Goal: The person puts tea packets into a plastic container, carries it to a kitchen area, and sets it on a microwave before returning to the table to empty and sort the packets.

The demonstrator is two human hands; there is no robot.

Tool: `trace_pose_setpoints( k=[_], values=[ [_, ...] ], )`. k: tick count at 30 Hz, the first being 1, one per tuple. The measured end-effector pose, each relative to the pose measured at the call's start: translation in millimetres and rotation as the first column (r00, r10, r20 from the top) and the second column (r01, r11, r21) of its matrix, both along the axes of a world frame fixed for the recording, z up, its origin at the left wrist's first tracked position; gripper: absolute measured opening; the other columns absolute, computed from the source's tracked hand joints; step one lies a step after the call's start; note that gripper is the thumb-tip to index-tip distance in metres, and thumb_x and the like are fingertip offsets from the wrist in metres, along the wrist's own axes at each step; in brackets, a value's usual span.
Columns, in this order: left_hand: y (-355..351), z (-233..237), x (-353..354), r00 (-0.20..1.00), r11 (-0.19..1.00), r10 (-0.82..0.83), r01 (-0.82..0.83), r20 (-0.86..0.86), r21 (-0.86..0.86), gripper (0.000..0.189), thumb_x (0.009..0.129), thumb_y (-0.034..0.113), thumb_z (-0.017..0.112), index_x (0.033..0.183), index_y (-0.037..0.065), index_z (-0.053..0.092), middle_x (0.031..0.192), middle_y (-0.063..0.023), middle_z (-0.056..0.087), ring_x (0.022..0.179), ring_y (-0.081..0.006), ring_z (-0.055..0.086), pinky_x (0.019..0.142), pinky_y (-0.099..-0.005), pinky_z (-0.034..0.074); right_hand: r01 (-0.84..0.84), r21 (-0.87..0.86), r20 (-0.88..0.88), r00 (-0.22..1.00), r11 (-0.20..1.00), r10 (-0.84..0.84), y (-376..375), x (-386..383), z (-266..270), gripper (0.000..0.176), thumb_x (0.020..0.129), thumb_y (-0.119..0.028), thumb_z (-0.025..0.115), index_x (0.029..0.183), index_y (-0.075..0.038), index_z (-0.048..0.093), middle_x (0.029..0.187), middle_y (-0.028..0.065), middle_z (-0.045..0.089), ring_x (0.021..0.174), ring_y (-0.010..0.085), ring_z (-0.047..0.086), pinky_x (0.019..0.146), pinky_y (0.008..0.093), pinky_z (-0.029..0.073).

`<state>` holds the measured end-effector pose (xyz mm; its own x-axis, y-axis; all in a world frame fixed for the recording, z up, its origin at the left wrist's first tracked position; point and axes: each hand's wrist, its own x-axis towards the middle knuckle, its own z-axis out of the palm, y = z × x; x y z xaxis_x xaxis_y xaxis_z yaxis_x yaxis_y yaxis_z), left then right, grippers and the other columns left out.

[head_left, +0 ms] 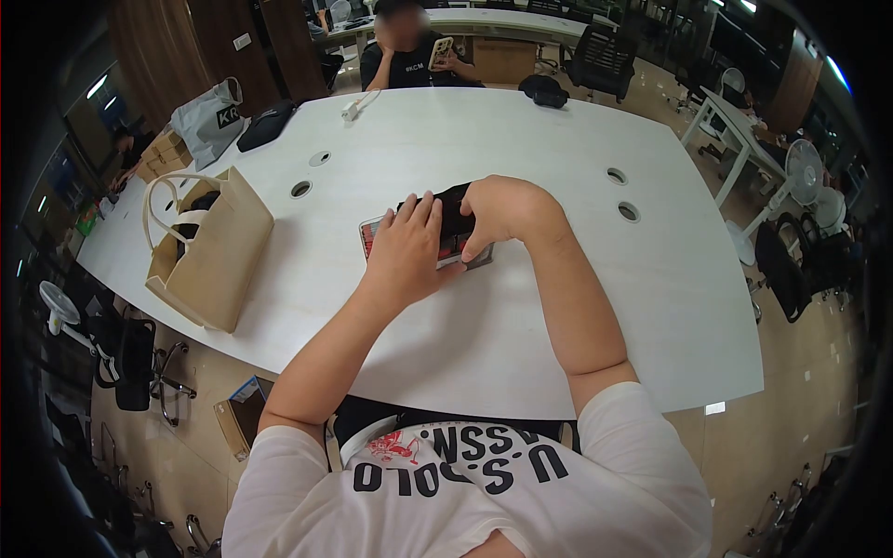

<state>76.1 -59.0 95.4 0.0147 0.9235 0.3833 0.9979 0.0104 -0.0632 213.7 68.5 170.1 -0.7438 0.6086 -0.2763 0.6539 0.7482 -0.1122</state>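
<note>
While the left hand (404, 246) lies palm down with its fingers extended and slightly apart, over a flat case (367, 236) with red showing inside, the right hand (510, 212) arches over the case's other side, thumb and fingers curled beside a black object (453, 206); whether they pinch it I cannot tell. Both case and object sit beneath the hands on the white bench (507, 358), with a beige handbag (237, 246) left of them and a white plug (350, 112) beyond them.
</note>
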Motion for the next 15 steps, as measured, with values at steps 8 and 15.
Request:
trace_pose_setpoints(
  k=[8, 15],
  values=[
    [4, -5, -2, 1.000, 0.997, 0.010, -0.011, -0.014, -0.081, 0.082, 0.083, 0.047, 0.081, 0.141, -0.006, 0.056, 0.151, -0.0224, 0.053, 0.143, -0.0377, 0.049, 0.114, -0.0511, 0.042, 0.020, -0.003, 0.008, 1.000, 1.000, -0.020, -2, 0, 3, 0.064, 0.063, -0.037, 0.097, 0.115, -0.004, 0.077, 0.097, 0.0129, 0.078, 0.086, 0.0294, 0.074, 0.080, 0.0392, 0.060],
    [7, 2, -4, 0.994, 1.000, -0.017, 0.019, 0.105, -0.012, 0.073, 0.079, 0.043, 0.084, 0.134, -0.001, 0.061, 0.121, -0.0135, 0.063, 0.118, -0.0315, 0.061, 0.097, -0.0462, 0.051, 0.011, 0.045, -0.008, 1.000, 0.999, -0.011, -1, -3, -5, 0.054, 0.064, -0.028, 0.097, 0.107, -0.006, 0.075, 0.098, 0.0105, 0.077, 0.089, 0.0277, 0.073, 0.079, 0.0399, 0.059]
  ],
)
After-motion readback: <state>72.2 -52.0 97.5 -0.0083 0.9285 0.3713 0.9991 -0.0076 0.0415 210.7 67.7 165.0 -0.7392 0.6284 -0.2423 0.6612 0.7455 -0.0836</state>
